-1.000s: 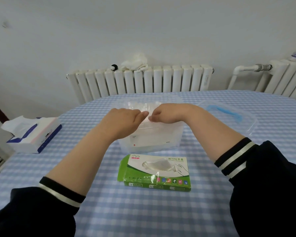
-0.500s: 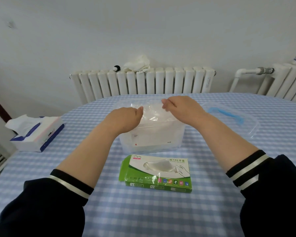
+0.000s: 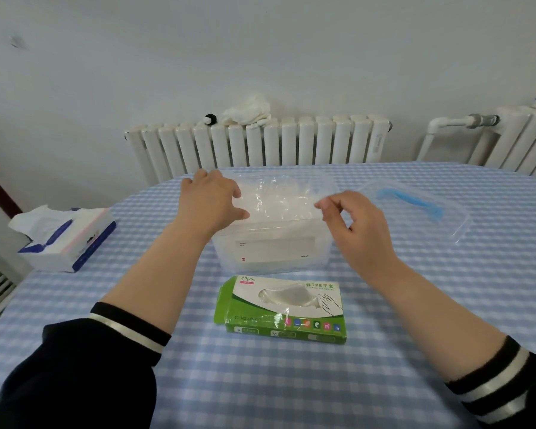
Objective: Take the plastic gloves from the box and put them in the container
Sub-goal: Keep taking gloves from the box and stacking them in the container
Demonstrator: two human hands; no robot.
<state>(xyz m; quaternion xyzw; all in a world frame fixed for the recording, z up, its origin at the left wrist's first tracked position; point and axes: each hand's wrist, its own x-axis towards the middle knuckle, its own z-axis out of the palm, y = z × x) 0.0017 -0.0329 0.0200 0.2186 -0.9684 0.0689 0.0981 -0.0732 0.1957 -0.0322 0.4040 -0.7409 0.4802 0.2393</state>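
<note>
- Blue-and-white checked cloth covers the table [image 3: 291,382]; a white wall with a white ribbed radiator [image 3: 260,144] stands behind it.
- Landmark: the clear plastic container [image 3: 273,246], open-topped, standing on the cloth at mid-table. All positions below are given relative to it.
- Plastic gloves [image 3: 276,199]: thin, transparent, crinkled film with pale highlights, bunched in the container's open top. Individual gloves cannot be told apart. More whitish material fills the lower part of the container behind a white label.
- Box [image 3: 283,308]: green and white carton lying flat on the cloth just in front of the container, nearer the person. Its top face has an oval opening with clear film showing through it, and a hand outline is printed beside the opening.
- Left hand [image 3: 211,205]: over the container's left rim, fingers spread and reaching down onto the film. Whether the fingers pinch the film cannot be told.
- Right hand [image 3: 353,224]: at the container's right front corner, thumb and forefinger pressed together in a narrow pinch at the film's edge; remaining fingers curled.
- Lid [image 3: 415,209]: clear, with a blue handle, lying flat to the right of the container.
- Tissue pack [image 3: 65,239]: white and blue, well to the left of the container, one tissue standing out of its top.
- White cloth [image 3: 248,113]: crumpled on top of the radiator, behind the container.
</note>
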